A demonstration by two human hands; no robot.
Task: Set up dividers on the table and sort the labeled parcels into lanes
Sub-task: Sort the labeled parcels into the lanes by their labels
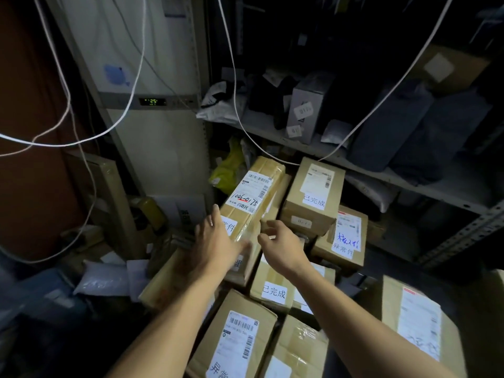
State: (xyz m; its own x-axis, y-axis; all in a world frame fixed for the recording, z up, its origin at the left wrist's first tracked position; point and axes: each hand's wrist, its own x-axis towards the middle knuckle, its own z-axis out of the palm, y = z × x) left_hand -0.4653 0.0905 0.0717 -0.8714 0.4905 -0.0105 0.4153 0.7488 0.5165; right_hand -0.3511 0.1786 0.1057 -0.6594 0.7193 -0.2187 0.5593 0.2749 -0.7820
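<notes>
Both bare forearms reach up from 6 o'clock into a dim pile of brown cardboard parcels; the left hand [215, 238] lies flat, fingers straight and released, its palm against the near end of a long tape-wrapped box [255, 197], glossy and yellowish, which runs tilted toward 12 o'clock and carries a white barcode label with handwritten black digits; the right hand [283, 241] hovers just beside that box at 3 o'clock of it, fingers loosely curled and grasping nothing; whether it touches the cardboard I cannot tell; at 1 o'clock sits a squarish matte carton [313, 197] with a printed label and a white sticker of Chinese characters; at 3 o'clock of the hands a flatter carton [345, 241] bears blue handwriting; a labelled carton [234, 336] lies at 6 o'clock between the forearms; behind, at 2 o'clock, a grey metal shelf [368, 167] holds soft grey poly bags and a grey box; thin white cables [114, 126] droop across a pale cabinet with a green digital display [152, 101] at 11 o'clock
</notes>
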